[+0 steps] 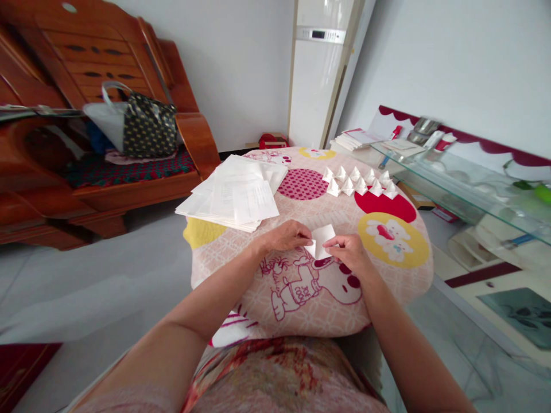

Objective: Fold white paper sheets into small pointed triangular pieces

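Note:
Between my two hands is a small piece of white paper [323,235], partly folded, with a crease standing up near its left side. My left hand [287,236] pinches its left edge between thumb and fingers. At the right edge, my right hand [348,250] grips it with thumb and fingertips. The paper is held just over the patterned tablecloth [253,310], above a printed cartoon dog. Farther back on the right stand several small folded white paper shapes [360,182] in two rows. To the left lies a loose stack of white paper sheets [235,192], some with faint print.
A glass-topped stand [465,172] with cups and papers adjoins the table's right side. On the left, a wooden bench [101,54] carries a black patterned bag [148,126]. A tall white air conditioner [316,80] stands behind the table.

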Demonstrator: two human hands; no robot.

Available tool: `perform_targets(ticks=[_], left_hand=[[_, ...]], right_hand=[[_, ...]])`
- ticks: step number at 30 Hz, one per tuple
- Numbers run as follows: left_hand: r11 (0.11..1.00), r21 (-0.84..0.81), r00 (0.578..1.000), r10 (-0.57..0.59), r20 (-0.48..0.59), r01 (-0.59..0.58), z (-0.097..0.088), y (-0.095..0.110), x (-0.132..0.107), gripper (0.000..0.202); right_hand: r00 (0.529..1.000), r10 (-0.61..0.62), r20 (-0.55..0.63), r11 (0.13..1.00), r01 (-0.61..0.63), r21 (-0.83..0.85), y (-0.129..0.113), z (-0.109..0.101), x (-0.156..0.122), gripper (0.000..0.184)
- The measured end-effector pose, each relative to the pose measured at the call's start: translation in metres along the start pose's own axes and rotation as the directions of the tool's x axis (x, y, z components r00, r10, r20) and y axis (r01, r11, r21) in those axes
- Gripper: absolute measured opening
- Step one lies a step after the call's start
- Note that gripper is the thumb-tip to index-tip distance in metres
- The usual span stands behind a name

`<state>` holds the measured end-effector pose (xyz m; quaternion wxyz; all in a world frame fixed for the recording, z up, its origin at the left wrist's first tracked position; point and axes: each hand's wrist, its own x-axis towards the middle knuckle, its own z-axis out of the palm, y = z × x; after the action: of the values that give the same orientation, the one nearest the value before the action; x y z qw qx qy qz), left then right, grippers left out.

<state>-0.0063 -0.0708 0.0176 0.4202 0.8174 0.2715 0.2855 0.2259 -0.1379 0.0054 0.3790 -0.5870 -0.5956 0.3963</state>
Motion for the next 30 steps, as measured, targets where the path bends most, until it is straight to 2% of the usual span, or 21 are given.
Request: perform_targets(ticks=[2,4,7,8,10,13,16,19,24,30], left_hand=[[0.998,0.042,0.998,-0.051,0.027,0.050,0.004,-0.003,0.001,0.025],[0.991,0.101,0.996,-0.089,0.024,0.086,0.007,-0.006,0.002,0.022],[0.971,0.214,0.994,-0.108,0.011,0.103,0.009,-0.007,0.003,0.018],[0.960,0.257,0.993,-0.114,0.014,0.106,0.010,-0.006,0.004,0.017],[0.934,0.339,0.991,-0.130,0.028,0.113,0.010,-0.004,0.004,0.017],[0.892,0.434,0.988,-0.151,0.017,0.129,0.011,-0.002,0.004,0.015],[0.852,0.501,0.985,-0.173,-0.005,0.152,0.014,0.000,0.004,0.013],[0.823,0.545,0.983,-0.185,-0.015,0.163,0.016,0.001,0.005,0.013],[0.788,0.593,0.982,-0.189,-0.026,0.167,0.020,0.003,0.005,0.012],[0.745,0.642,0.976,-0.217,-0.028,0.183,0.024,0.005,0.004,0.014]], right_hand=[[0.995,-0.093,-0.026,0.987,0.089,-0.131,0.005,0.000,-0.001,0.008],[0.977,-0.204,-0.061,0.939,0.178,-0.295,0.009,0.000,-0.003,0.011],[0.921,-0.386,-0.063,0.787,0.293,-0.543,0.010,0.000,-0.007,0.007],[0.895,-0.446,-0.035,0.724,0.337,-0.602,0.009,0.000,-0.009,0.004],[0.840,-0.540,0.050,0.612,0.433,-0.662,0.008,0.000,-0.012,0.009],[0.761,-0.618,0.199,0.534,0.591,-0.605,0.013,0.002,-0.015,0.022],[0.709,-0.644,0.285,0.548,0.689,-0.475,0.021,0.004,-0.016,0.031],[0.693,-0.662,0.286,0.562,0.711,-0.421,0.025,0.004,-0.018,0.032],[0.649,-0.694,0.311,0.514,0.750,-0.416,0.021,0.002,-0.024,0.035],[0.617,-0.717,0.324,0.479,0.774,-0.415,0.020,0.002,-0.024,0.036]])
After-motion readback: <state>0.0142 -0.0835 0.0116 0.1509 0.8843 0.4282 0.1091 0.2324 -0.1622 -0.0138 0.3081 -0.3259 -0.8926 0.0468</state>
